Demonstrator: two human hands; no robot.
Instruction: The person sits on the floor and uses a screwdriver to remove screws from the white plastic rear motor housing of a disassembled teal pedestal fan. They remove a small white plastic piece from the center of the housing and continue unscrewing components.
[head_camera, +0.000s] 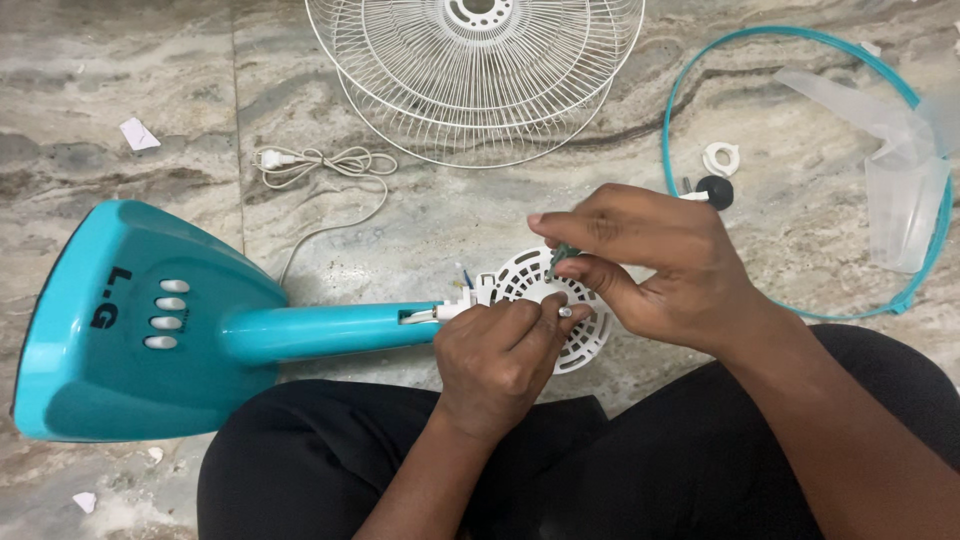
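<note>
The work in hand looks like fitting or undoing a small fastener on the white vented motor housing (540, 300) of a teal pedestal fan (150, 320), which lies on its side on the marbled stone floor (120, 80) with its neck pointing toward the person's lap. The left hand (495, 360) is closed around the housing's near edge, thumb and forefinger pinching what appears to be a small silver screw or shaft end (565, 312); it steadies the part just where the teal neck (320, 328) meets it. The right hand (650, 265) is curled shut, its fingertips gripping a slim dark-green tool (558, 260), probably a small screwdriver, tip angled down onto the housing's face. The next move seems to call for keeping the tool square on the fastener while the left hand stops the housing from turning; a slip could drop the small piece among the vents. Well apart on the floor lie the white wire grilles (475, 80), the coiled white power cord (320, 165), a teal rim ring (800, 170), the clear fan blade (900, 190) and a black knob (714, 190).
</note>
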